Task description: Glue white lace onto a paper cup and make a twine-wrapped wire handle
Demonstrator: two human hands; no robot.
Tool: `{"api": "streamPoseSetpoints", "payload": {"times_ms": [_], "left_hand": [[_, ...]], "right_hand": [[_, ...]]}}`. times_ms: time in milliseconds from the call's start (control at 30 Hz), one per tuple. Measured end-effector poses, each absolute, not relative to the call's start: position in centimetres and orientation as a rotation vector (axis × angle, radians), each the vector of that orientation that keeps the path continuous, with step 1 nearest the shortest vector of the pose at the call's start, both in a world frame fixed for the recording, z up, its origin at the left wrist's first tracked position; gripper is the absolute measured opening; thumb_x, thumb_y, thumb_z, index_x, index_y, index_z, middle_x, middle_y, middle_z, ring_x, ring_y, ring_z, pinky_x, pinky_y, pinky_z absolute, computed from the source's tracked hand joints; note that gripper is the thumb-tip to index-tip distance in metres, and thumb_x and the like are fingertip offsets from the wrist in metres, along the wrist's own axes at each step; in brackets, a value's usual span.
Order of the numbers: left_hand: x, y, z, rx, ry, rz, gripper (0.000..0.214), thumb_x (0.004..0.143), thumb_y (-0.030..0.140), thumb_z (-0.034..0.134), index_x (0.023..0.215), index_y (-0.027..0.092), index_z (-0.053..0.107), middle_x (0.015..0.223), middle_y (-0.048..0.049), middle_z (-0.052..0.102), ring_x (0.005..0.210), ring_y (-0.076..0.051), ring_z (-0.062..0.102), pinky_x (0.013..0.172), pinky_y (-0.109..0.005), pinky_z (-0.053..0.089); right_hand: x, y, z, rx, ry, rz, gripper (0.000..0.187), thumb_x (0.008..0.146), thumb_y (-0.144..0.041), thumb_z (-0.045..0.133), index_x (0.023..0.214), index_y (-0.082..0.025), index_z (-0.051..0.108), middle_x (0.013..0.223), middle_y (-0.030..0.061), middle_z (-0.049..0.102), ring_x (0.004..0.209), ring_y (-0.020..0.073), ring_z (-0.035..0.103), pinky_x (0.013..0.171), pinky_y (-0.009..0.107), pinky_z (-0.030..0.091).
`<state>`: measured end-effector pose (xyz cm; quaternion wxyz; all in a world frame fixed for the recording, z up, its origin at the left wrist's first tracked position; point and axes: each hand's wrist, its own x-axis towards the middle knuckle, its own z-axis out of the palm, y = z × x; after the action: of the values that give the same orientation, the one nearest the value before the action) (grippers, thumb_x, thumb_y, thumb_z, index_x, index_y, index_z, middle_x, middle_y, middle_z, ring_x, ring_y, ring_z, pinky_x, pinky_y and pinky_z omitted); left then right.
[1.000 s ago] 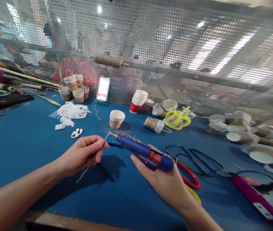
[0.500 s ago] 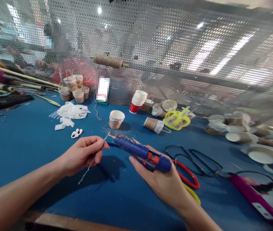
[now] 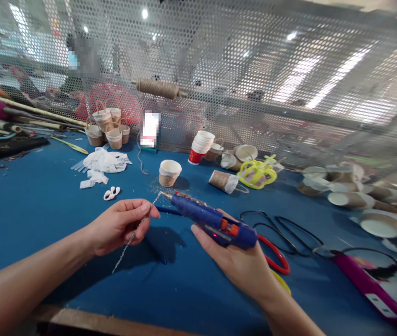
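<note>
Between thumb and fingers, my left hand (image 3: 124,224) pinches a thin twisted grey-and-white cord (image 3: 125,249) whose lower end hangs down to the left. My right hand (image 3: 233,261) is wrapped round a blue hot glue gun (image 3: 212,217) with a small red light lit. Its metal nozzle points left, at or very near the upper end of the cord; I cannot tell whether they touch. Just beyond the nozzle, a small paper cup wrapped in brown twine (image 3: 170,173), with white cloth round its rim, stands upright on the blue table (image 3: 89,289).
White cloth strips (image 3: 103,161) and a white clip-like piece (image 3: 111,193) lie left. Several twine-wrapped baskets (image 3: 114,137) stand behind them. Stacked paper cups (image 3: 201,147), a yellow crown-shaped item (image 3: 258,173), red-handled scissors (image 3: 277,256) and a purple power strip (image 3: 366,284) are right.
The glue gun and my right hand have shifted slightly to the right. My left hand stays nearly in place, the cord's lower end a little further down.
</note>
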<state>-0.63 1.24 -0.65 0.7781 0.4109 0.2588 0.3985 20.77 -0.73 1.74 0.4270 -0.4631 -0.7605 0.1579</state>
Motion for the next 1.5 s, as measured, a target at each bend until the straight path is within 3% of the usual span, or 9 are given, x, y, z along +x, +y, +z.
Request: {"api": "streamPoseSetpoints", "payload": {"times_ms": [400,533,633,800,933,1067,1200,1367,1500], "left_hand": [[-0.7,1.2,-0.7,0.885,0.528,0.856,0.021,0.085,0.03,0.049,0.077,0.014,0.061,0.042,0.0045,0.047,0.033,-0.002,0.024,0.036,-0.015,0.023],[-0.6,1.3,-0.7,0.924,0.554,0.874,0.021,0.084,0.033,0.051,0.078,0.015,0.06,0.042,0.0049,0.047,0.034,-0.003,0.024,0.036,-0.016,0.022],[-0.6,1.3,-0.7,0.962,0.626,0.9,0.023,0.083,0.036,0.053,0.078,0.015,0.06,0.044,0.0045,0.048,0.036,-0.003,0.027,0.039,-0.016,0.023],[-0.7,1.4,-0.5,0.997,0.74,0.992,0.022,0.077,0.037,0.06,0.081,0.015,0.06,0.056,0.0027,0.054,0.047,-0.004,0.04,0.044,-0.016,0.027],[-0.7,1.5,-0.7,0.985,0.739,1.025,0.021,0.075,0.036,0.063,0.08,0.015,0.061,0.063,0.0015,0.056,0.052,-0.005,0.044,0.05,-0.017,0.034],[-0.7,1.5,-0.7,0.967,0.737,1.081,0.018,0.073,0.032,0.065,0.076,0.015,0.061,0.068,0.0012,0.056,0.052,-0.005,0.044,0.051,-0.019,0.036],[-0.7,1.5,-0.8,0.971,0.736,1.106,0.016,0.073,0.03,0.065,0.076,0.014,0.063,0.066,0.0012,0.055,0.052,-0.005,0.044,0.051,-0.02,0.037],[-0.6,1.7,-0.6,1.017,0.77,1.115,0.018,0.071,0.031,0.066,0.076,0.014,0.064,0.065,0.0013,0.054,0.052,-0.005,0.044,0.051,-0.02,0.036],[-0.6,1.6,-0.5,1.108,0.822,1.133,0.02,0.07,0.033,0.067,0.075,0.014,0.063,0.062,0.0024,0.052,0.051,-0.006,0.044,0.051,-0.021,0.035]], "right_hand": [[21.0,-0.8,1.5,-1.247,-1.818,0.497,0.012,0.069,-0.025,0.062,0.08,-0.02,0.065,0.082,0.0037,0.072,0.076,0.0213,0.068,0.073,0.033,0.056],[20.9,-0.7,2.2,-1.337,-1.776,0.62,0.009,0.069,-0.029,0.062,0.069,-0.02,0.064,0.061,0.0017,0.066,0.057,0.0177,0.063,0.058,0.029,0.054],[20.9,-0.6,2.8,-1.422,-1.749,0.825,0.017,0.071,-0.034,0.06,0.067,-0.017,0.062,0.044,-0.0022,0.054,0.039,0.011,0.049,0.041,0.024,0.044],[21.9,0.5,3.3,-1.359,-1.639,1.12,0.026,0.069,-0.035,0.064,0.084,-0.014,0.061,0.049,-0.0042,0.052,0.042,0.0074,0.044,0.044,0.021,0.039],[24.4,2.7,3.2,-1.403,-1.406,0.969,0.032,0.06,-0.04,0.07,0.072,-0.013,0.06,0.063,0.0016,0.06,0.054,0.01,0.052,0.05,0.022,0.041],[26.7,5.3,2.4,-1.494,-1.279,0.813,0.03,0.063,-0.042,0.067,0.07,-0.014,0.056,0.064,0.0013,0.059,0.049,0.0074,0.048,0.045,0.02,0.041],[27.7,7.1,0.7,-1.717,-1.311,0.755,0.022,0.069,-0.032,0.063,0.061,-0.015,0.051,0.047,-0.002,0.051,0.039,0.0078,0.045,0.04,0.021,0.039],[28.2,8.0,-0.2,-1.932,-1.429,0.566,0.035,0.075,-0.033,0.055,0.046,-0.018,0.044,0.04,-0.0006,0.048,0.036,0.0094,0.043,0.041,0.023,0.033],[28.4,8.0,0.0,-2.045,-1.565,0.386,0.035,0.074,-0.035,0.056,0.044,-0.019,0.044,0.039,-0.0008,0.045,0.044,0.0139,0.048,0.046,0.025,0.028]]}}
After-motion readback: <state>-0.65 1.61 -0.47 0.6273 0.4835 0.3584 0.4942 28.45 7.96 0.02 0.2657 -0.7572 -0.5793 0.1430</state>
